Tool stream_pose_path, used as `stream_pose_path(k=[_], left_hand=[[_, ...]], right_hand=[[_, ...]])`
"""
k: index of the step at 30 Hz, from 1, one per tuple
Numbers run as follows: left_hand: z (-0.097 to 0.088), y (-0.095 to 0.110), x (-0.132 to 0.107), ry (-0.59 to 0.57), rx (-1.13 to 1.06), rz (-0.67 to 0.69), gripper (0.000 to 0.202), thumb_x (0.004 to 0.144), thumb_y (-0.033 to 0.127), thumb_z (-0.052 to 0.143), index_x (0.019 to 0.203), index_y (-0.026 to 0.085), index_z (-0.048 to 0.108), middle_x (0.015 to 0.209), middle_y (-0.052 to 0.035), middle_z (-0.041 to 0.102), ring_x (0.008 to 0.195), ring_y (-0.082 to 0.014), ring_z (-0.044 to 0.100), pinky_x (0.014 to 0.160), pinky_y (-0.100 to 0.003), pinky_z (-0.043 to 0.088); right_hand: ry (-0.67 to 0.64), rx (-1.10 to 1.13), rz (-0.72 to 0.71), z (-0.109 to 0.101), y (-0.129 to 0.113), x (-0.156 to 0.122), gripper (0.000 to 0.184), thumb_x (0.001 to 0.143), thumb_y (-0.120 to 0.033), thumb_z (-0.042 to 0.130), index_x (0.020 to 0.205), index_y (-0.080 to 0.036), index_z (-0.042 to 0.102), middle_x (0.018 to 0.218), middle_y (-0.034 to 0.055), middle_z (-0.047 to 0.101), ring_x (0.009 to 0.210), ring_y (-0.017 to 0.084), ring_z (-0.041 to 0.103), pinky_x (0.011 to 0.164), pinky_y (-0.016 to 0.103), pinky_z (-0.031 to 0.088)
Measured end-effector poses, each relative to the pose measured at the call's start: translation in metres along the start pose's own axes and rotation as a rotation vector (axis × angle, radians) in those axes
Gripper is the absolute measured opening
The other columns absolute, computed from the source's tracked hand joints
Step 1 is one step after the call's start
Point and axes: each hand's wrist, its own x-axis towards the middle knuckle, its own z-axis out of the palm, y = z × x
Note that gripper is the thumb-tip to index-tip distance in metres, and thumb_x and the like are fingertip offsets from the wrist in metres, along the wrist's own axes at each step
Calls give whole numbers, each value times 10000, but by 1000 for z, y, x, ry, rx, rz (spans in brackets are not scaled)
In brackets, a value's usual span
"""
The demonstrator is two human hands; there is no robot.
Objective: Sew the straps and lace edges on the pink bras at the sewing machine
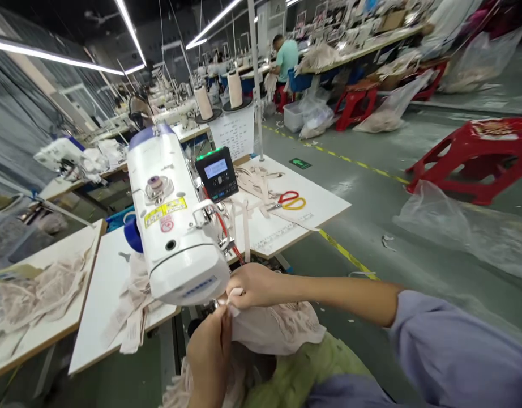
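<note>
From my remote view, I have the left hand (208, 348) and right hand (255, 284) close together, each grip pinching the edge of the pale cloth (272, 331), which hangs at the near end of the sewing machine (180, 238). Scissors (302, 203) lie on the bench (329, 198) beyond.

The left hand (208, 343) and right hand (255, 286) are close together at the near end of a white sewing machine (180, 241), pinching pale fabric (272, 328) that drapes over green cloth (316, 368). Beside the machine, a dark control panel (216, 173) shows a lit screen. The white tabletop (324, 198) carries pale straps (250, 184) and scissors (291, 201) with one red and one yellow handle. Two thread cones (235, 90) stand behind; a red stool (462, 148) is at the right.
</note>
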Motion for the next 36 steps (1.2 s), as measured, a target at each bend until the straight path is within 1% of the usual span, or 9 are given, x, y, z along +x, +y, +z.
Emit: stream_pose_path(k=[3, 5, 11, 15, 18, 22, 27, 31, 36], left_hand=[[2, -17, -1, 82, 70, 301, 296, 1009, 146, 484, 1282, 193, 590, 797, -25, 702, 640, -134, 633, 600, -235, 406], [0, -23, -2, 70, 84, 391, 395, 1003, 105, 475, 1385, 189, 524, 850, -45, 700, 681, -136, 625, 635, -242, 407], [-1, -30, 2, 16, 182, 459, 523, 981, 90, 507, 1489, 172, 417, 842, -36, 661, 667, -138, 575, 609, -268, 366], [-4, -26, 2, -65, 296, 400, 449, 984, 112, 471, 1424, 204, 488, 684, 15, 548, 550, -143, 496, 527, -296, 290], [-10, -12, 2, -206, 377, 296, 393, 981, 145, 460, 1349, 234, 566, 683, 5, 531, 543, -155, 495, 497, -318, 225], [-14, 1, 4, -330, 411, 193, 372, 989, 209, 445, 1326, 248, 598, 698, -7, 541, 525, -154, 482, 481, -326, 168], [-14, -22, 5, -334, 347, 347, 435, 992, 158, 421, 1397, 261, 540, 669, 2, 500, 578, -144, 504, 505, -308, 236], [-10, -44, 11, -300, 309, 520, 472, 975, 109, 430, 1399, 295, 522, 649, 19, 477, 581, -141, 492, 527, -302, 265], [-9, -31, 15, -302, 287, 421, 429, 952, 125, 452, 1339, 281, 555, 636, 20, 491, 569, -135, 508, 488, -294, 225]], right_hand=[[-33, -91, 10, -2, -2, 6, 169, 780, -168, 576, 616, -173, 616, 654, 0, 624, 600, 127, 457, 552, 259, 241], [-38, -112, 23, -1, -6, 4, 183, 779, -177, 565, 596, -172, 567, 625, -2, 587, 580, 126, 410, 546, 264, 227], [-80, -172, 69, -10, -19, 3, 302, 781, -157, 560, 529, -171, 395, 518, -29, 425, 509, 115, 266, 523, 292, 201], [-59, -154, 88, -7, -17, -2, 178, 820, -165, 582, 642, -170, 581, 636, -10, 568, 571, 125, 431, 538, 273, 273], [151, -192, -25, 12, -6, -16, 150, 918, -230, 575, 968, -172, 704, 967, 67, 665, 884, 194, 589, 748, 288, 434], [475, -305, -180, 43, 8, -38, 220, 977, -272, 549, 1127, -219, 700, 1191, 112, 577, 1193, 262, 487, 1059, 427, 378], [550, -347, -138, 56, 10, -44, 207, 947, -216, 568, 1072, -244, 731, 970, 78, 586, 996, 242, 519, 940, 402, 419], [488, -273, -69, 58, 10, -42, 221, 957, -218, 521, 1041, -238, 724, 920, 64, 596, 896, 213, 541, 828, 354, 425], [434, 156, 119, 76, 18, -53, 348, 991, -364, 525, 1300, -204, 509, 1096, 76, 598, 788, 149, 599, 677, 269, 479]])
